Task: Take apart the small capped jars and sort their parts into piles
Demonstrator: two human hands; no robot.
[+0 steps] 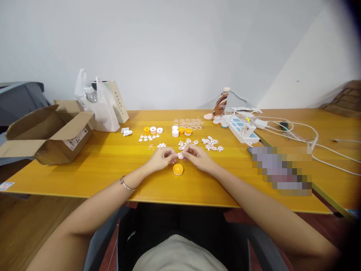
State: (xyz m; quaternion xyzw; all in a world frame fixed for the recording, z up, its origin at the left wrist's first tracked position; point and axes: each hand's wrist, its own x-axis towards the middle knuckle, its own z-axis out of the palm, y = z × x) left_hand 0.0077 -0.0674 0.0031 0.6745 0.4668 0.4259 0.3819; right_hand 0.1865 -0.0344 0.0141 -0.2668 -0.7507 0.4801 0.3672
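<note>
My left hand [162, 157] and my right hand [197, 155] meet above the yellow table [113, 165], both pinching one small white piece [180, 155] between their fingertips. An orange round cap [178, 169] lies on the table just below the hands. Beyond them lie scattered small white pieces [210, 143], a smaller group of white pieces [149, 137], and orange and white caps [182, 131] in short rows. A metal bracelet is on my left wrist.
An open cardboard box [47, 133] stands at the left, a white plastic bag [98, 105] behind it. A brown bottle [221, 102], a white power strip [242, 130] and cables [310, 139] lie at the right. Clear small containers [188, 122] sit at the back. A blurred patch [282, 169] covers something.
</note>
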